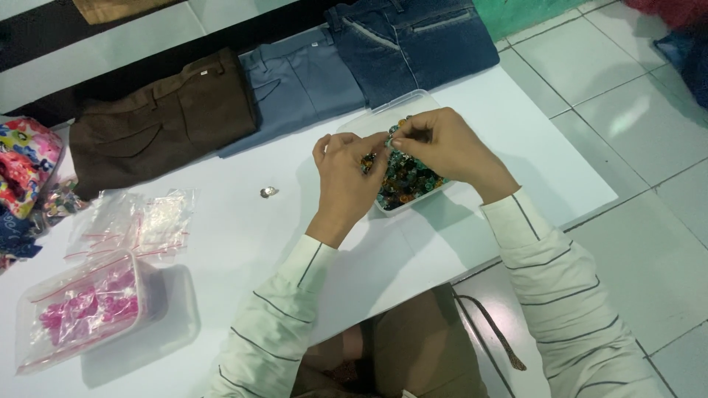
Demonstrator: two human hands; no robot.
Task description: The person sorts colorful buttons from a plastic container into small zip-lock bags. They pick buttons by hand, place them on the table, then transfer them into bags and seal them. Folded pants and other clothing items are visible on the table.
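Lighting: bright, even, cool-white, from overhead. Shadows: soft-edged, falling toward the viewer beneath the left hand (345, 180), right hand (442, 147) and clear plastic box (158, 309). Glare: pale sheen on floor tiles (627, 103) at right; white table (243, 236) near overexposed. Sharpness: slightly soft overall, small beads (405, 180) unresolved. Distortion: wide-angle bending of table edge and tile lines toward the corners

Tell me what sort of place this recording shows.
Probably a small clothing or craft workroom. Folded trousers lie along a white table, a clear tray of coloured buttons or beads sits under both hands, and small zip bags are piled nearby.
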